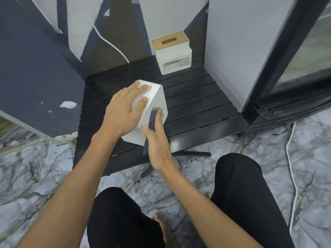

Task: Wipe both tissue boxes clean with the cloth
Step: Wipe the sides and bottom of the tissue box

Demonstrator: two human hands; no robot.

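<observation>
Tipped on the slatted black table [197, 104], the plain white tissue box [154, 104] is steadied by the left hand [123, 113], fingers straight, while the right hand [158, 140], fingers straight, presses a dark blue cloth [152, 120] against its side.

— What sort of place is this?

— A corner in a home or a small shop; which one cannot be told. A low black slatted table [195, 97] stands on a marble-patterned floor [268, 176], pushed against a grey and white painted wall [35, 68] with chipped patches.

— Anything else?

— A glass-door cooler [286, 68] with a black frame stands at the table's right edge, a white cable [292, 176] trails across the floor, and a white tissue box [172, 52] labelled "Tissue Holder" sits at the table's far edge.
</observation>
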